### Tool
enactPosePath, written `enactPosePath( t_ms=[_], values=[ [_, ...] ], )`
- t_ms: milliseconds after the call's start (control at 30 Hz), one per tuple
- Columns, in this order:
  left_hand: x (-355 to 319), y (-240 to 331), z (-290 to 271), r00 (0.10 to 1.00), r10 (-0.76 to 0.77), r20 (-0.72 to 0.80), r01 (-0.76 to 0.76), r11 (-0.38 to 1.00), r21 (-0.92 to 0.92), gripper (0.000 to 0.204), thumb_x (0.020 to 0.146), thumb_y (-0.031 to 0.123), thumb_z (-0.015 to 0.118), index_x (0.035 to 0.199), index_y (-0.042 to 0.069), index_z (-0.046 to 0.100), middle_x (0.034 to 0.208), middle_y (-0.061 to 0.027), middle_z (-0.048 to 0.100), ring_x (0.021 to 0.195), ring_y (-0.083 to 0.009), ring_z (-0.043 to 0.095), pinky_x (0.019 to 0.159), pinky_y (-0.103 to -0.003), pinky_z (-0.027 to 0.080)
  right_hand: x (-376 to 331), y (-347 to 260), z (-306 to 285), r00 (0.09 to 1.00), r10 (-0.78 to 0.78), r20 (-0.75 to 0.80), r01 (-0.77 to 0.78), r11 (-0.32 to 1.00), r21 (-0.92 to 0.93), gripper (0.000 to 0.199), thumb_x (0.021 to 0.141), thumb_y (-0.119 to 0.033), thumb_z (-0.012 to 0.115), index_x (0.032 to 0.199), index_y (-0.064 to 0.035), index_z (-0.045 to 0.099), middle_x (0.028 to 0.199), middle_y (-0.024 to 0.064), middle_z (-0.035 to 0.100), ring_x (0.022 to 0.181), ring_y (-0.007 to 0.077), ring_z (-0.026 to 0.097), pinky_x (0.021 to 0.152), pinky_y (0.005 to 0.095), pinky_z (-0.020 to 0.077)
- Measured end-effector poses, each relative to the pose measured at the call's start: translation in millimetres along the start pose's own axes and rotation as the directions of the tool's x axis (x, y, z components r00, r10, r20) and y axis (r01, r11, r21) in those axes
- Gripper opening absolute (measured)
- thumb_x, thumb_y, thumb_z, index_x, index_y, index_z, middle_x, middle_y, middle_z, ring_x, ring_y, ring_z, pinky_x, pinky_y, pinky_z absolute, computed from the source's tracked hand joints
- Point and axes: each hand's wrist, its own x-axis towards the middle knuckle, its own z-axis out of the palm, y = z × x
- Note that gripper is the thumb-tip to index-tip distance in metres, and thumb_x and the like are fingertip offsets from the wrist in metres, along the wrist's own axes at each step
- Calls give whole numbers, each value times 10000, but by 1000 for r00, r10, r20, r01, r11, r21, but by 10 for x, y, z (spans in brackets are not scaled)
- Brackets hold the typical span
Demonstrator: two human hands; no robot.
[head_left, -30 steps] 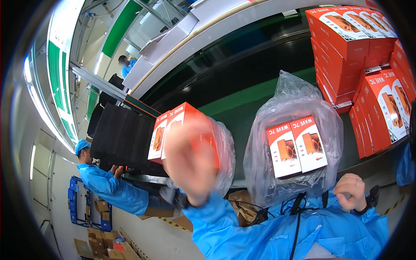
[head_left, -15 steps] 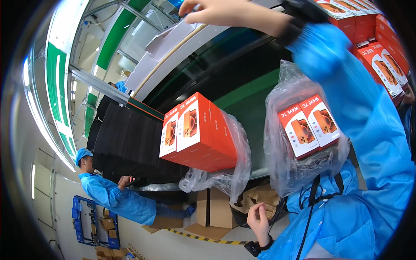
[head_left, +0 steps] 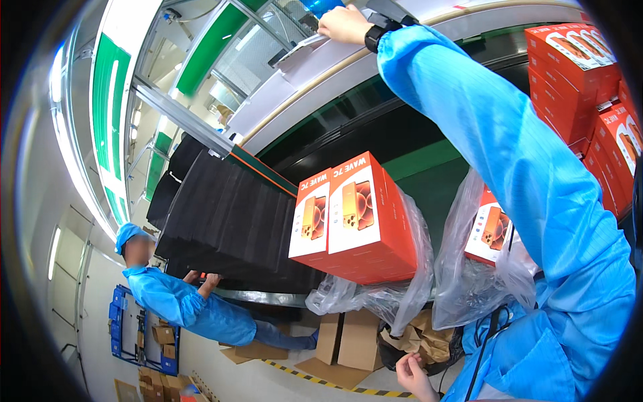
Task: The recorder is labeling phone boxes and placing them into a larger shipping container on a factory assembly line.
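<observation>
My right hand (head_left: pixel 345 25) is stretched out at the top, over the ledge beside a blue object (head_left: pixel 321 5). Its fingers are closed, and what they hold, if anything, is hidden. Low in the view, my left hand (head_left: pixel 415 376) hangs with curled fingers and nothing visible in them. Between the hands, red-and-white phone boxes (head_left: pixel 355 214) stand side by side, with a clear plastic bag (head_left: pixel 418 248) around their near end. Another phone box (head_left: pixel 489 231) lies in a clear plastic bag (head_left: pixel 455 281), partly covered by my right sleeve.
Stacked red boxes (head_left: pixel 569 80) stand at the right. A row of black sheets or trays (head_left: pixel 221 214) fills the left of the dark green bench (head_left: pixel 435 167). A co-worker in blue (head_left: pixel 181 298) stands beyond it. Open cartons (head_left: pixel 355 342) and a lined bag (head_left: pixel 422 335) sit below.
The view has shifted, so the bench and boxes appear farther right. My right hand has gone from spread fingers to closed ones beside the blue object. My left hand sits lower in the view.
</observation>
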Motion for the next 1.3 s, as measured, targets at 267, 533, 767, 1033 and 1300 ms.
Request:
enactPosePath(
  t_ms=[267, 533, 767, 1033, 1300],
  values=[
    [235, 322, 215, 997, -14, -78, 8, 997, -83, 103, 896, 42, 497, 917, -40, 555, 789, -87, 601, 724, -128, 571, 693, -239, 462, -103, -151, 80, 860, -303, -411, 316, 948, -37, 146, 713, -231, 584, 649, -120, 654, 691, 90, 616, 724, 281, 607, 621, 422, 444],
    [240, 275, 232, 999, 33, -11, -34, 994, -103, 103, 896, 47, 512, 928, -39, 558, 813, -94, 614, 737, -131, 595, 691, -238, 478, -69, -185, -94, 886, -110, -450, 223, 953, 206, 136, 705, -188, 599, 672, -66, 650, 726, 131, 624, 740, 298, 614, 646, 410, 461],
    [184, 359, 266, 997, 73, 25, -70, 990, -120, 88, 897, 45, 505, 923, -30, 543, 804, -87, 594, 736, -130, 567, 690, -243, 457, -61, -163, -733, 732, 76, -677, 373, 787, 491, 140, 703, -170, 605, 693, -39, 652, 738, 151, 628, 744, 305, 617, 654, 395, 467],
    [884, 1019, 843, 858, 459, 229, -385, 871, -306, 144, 887, -1, 489, 1029, -14, 509, 1037, -89, 534, 977, -168, 521, 883, -288, 408, -974, -129, -2343, 576, -76, -814, 528, 794, 300, 145, 701, -64, 636, 808, 29, 665, 747, 205, 640, 687, 283, 648, 625, 330, 496],
    [965, 1336, 1421, 828, 468, 308, -336, 855, -394, 186, 883, 43, 500, 1055, -26, 497, 1039, -102, 531, 987, -182, 512, 896, -308, 403, -1425, -139, -2660, 715, -43, -697, 530, 683, 503, 69, 728, -47, 660, 770, -3, 693, 709, 144, 668, 629, 196, 631, 613, 306, 515]
  ],
)
